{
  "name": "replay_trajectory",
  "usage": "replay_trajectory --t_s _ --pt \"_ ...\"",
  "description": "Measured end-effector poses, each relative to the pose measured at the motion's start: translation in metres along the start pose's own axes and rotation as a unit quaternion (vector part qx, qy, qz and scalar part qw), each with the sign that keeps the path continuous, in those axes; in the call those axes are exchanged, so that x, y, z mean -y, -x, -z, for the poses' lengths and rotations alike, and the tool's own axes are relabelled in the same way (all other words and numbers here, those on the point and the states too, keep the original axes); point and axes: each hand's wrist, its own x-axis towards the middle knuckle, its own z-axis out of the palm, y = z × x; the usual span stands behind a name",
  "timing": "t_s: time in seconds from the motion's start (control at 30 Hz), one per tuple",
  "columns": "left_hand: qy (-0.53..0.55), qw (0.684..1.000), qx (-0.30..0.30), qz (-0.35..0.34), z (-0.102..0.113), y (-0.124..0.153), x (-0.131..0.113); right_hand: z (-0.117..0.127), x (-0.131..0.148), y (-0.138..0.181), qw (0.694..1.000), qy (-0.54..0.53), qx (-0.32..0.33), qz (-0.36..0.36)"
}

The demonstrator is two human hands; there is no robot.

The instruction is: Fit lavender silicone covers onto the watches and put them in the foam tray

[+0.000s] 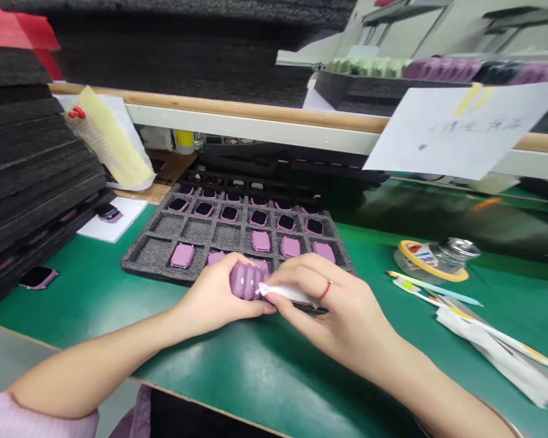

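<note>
My left hand (219,292) is closed around several purple watch cases (244,281), stacked side by side with their rounded edges showing. In my right hand (324,298) is a white wiping cloth (290,293), pinched so that its tip touches the edge of the cases. Both hands are over the near edge of a dark grey foam tray (155,272) with square compartments. Purple cases (182,255) lie in its nearer rows, and cases with black screens (258,218) sit in the rows farther back. My fingers hide part of the front row.
Stacked black foam trays (27,140) stand at the left, near a loose watch case (39,277) and another on white paper (112,222). On the right are a clear dispenser bottle (438,258), a toothbrush (415,292) and a wrapped tool (497,353). A shelf (256,126) spans overhead.
</note>
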Motion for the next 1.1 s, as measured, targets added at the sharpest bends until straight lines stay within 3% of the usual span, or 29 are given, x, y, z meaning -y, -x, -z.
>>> replay_trajectory --t_s 0.2,0.3,0.6,1.1 --pt "0.02 1.0 0.008 0.007 0.0 -0.002 0.005 -0.02 -0.001 -0.006 0.998 0.034 0.036 0.03" --pt "0.016 1.0 0.005 0.016 -0.001 -0.004 0.008 -0.024 -0.002 -0.005 0.997 0.067 0.024 0.041" --pt "0.018 1.0 0.004 0.014 -0.001 -0.006 0.014 -0.026 -0.005 -0.001 0.992 0.089 0.022 0.086" --pt "0.004 1.0 0.008 0.025 -0.002 -0.004 0.013 -0.027 -0.008 0.002 0.992 0.098 0.005 0.079"
